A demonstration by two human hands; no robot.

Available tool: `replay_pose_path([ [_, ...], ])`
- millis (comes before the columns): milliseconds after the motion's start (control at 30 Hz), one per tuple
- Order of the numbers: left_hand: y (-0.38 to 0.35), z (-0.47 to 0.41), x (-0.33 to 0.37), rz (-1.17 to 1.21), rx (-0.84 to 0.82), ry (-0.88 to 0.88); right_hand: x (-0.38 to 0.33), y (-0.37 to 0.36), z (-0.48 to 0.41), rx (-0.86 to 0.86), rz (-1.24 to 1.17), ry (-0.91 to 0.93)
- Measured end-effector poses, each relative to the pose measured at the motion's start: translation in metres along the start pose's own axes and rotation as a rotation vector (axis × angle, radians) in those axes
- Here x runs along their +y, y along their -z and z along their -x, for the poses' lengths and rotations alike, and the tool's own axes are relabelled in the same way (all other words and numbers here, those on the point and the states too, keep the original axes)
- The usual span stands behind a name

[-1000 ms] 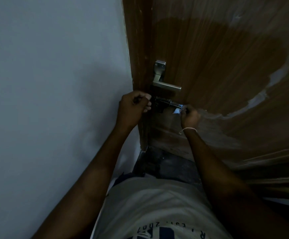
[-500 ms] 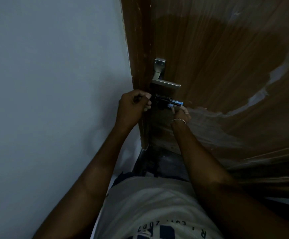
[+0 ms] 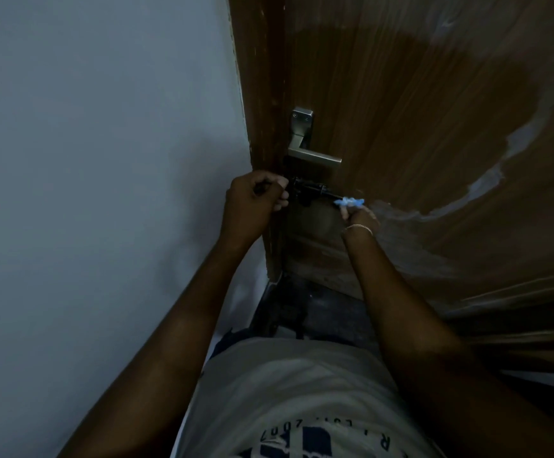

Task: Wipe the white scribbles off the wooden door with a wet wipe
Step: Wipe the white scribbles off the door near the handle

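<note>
the wipe (image 3: 349, 201) is pinched in the right hand (image 3: 359, 216) by the bolt (image 3: 312, 192); it could snag there. the left hand (image 3: 254, 206) is fisted at the door (image 3: 434, 127) edge.

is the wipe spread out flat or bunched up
Bunched up. The wipe is a small crumpled wad pinched in the right hand fingertips, held by the black latch, not laid flat on the door.

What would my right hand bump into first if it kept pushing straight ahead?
Probably the wooden door: the right hand with the wet wipe is already at its surface, by the black bolt. Contact is unclear.
</note>
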State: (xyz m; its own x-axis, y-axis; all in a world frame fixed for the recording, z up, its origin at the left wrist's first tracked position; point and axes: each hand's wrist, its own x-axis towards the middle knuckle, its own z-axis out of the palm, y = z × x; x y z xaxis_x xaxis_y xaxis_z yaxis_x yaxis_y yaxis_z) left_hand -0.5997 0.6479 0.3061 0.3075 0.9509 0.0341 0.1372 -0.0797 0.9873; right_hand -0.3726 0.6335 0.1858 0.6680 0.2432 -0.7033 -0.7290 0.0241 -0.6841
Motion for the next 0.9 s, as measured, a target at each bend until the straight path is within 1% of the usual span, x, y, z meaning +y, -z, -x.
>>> replay_pose_path([
  [33, 0.000, -0.001, 0.000, -0.001, 0.001, -0.004, -0.009, 0.008, -0.003, 0.057, 0.138, 0.056],
  [67, 0.000, -0.002, 0.001, -0.003, 0.001, -0.007, -0.015, 0.015, -0.005, 0.070, 0.228, 0.120],
  [100, -0.001, -0.002, 0.001, -0.005, 0.001, -0.007, -0.018, 0.020, -0.010, 0.036, 0.167, 0.148],
  [133, -0.003, -0.003, 0.001, -0.006, 0.001, -0.004, -0.018, 0.025, -0.011, -0.008, 0.128, 0.223],
  [200, -0.007, -0.004, 0.000, -0.004, -0.004, 0.002, -0.013, 0.027, -0.003, 0.000, 0.227, 0.401],
  [233, -0.010, -0.004, -0.001, -0.004, -0.014, 0.000, -0.010, 0.027, 0.002, 0.017, 0.303, 0.462],
  [267, -0.012, -0.004, -0.002, -0.008, -0.028, -0.006, -0.007, 0.027, 0.003, 0.024, 0.366, 0.496],
  [367, -0.017, -0.002, -0.003, -0.037, -0.061, -0.040, -0.009, 0.036, -0.004, 0.045, 0.404, 0.530],
  [467, -0.017, 0.000, -0.003, -0.039, -0.051, -0.043, -0.019, 0.035, -0.005, 0.118, 0.504, 0.677],
  [500, -0.017, 0.000, -0.003, -0.040, -0.044, -0.039, -0.021, 0.031, -0.005, 0.097, 0.533, 0.761],
  [567, -0.018, -0.001, -0.002, -0.048, -0.041, -0.032, -0.019, 0.027, -0.008, 0.023, 0.667, 0.887],
  [633, -0.021, -0.001, -0.002, -0.064, -0.052, -0.024, -0.015, 0.034, -0.016, -0.015, 0.864, 0.916],
  [700, -0.022, -0.001, 0.000, -0.072, -0.063, -0.024, -0.018, 0.051, -0.026, 0.007, 1.013, 0.893],
  [800, -0.020, -0.002, 0.001, -0.048, -0.041, -0.010, -0.033, 0.069, -0.037, 0.083, 1.064, 0.990],
  [833, -0.020, -0.003, 0.001, -0.043, -0.034, -0.004, -0.036, 0.070, -0.037, 0.089, 1.067, 1.026],
  [900, -0.023, -0.003, 0.002, -0.047, -0.038, 0.012, -0.035, 0.068, -0.036, 0.048, 1.120, 1.067],
])
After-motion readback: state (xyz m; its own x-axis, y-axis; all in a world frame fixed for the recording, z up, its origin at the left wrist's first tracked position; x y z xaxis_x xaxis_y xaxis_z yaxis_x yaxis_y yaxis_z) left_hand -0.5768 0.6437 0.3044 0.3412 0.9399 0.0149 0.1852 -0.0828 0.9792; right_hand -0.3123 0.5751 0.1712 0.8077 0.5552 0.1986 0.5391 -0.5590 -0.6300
